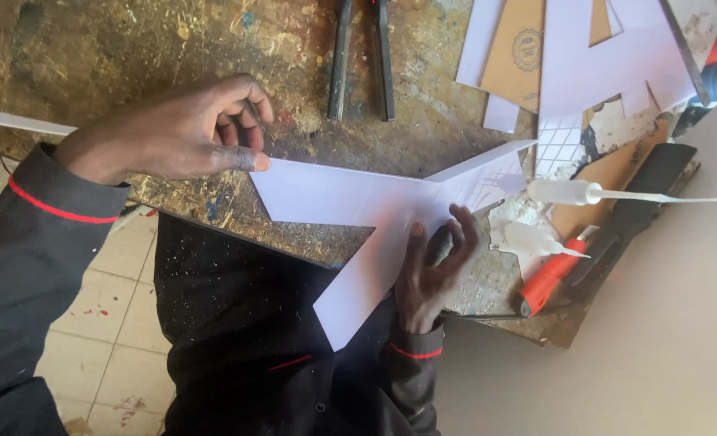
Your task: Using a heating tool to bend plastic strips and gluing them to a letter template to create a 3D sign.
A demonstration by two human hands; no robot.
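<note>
Aligning step: left hand (185, 129) pinches white Y-shaped cutout (374, 210) at 9 o'clock, right hand (435, 266) grips its centre; next needs steady hold near glue bottle (568, 192).

White plastic cutout (350, 202), orange-handled knife (548, 278), paint-speckled brown workbench (132, 48).

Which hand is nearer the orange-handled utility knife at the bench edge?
Right. The right hand, gripping the white Y-shaped plastic piece, sits just left of the orange-handled utility knife. The left hand pinches the piece's far left tip, well away.
</note>
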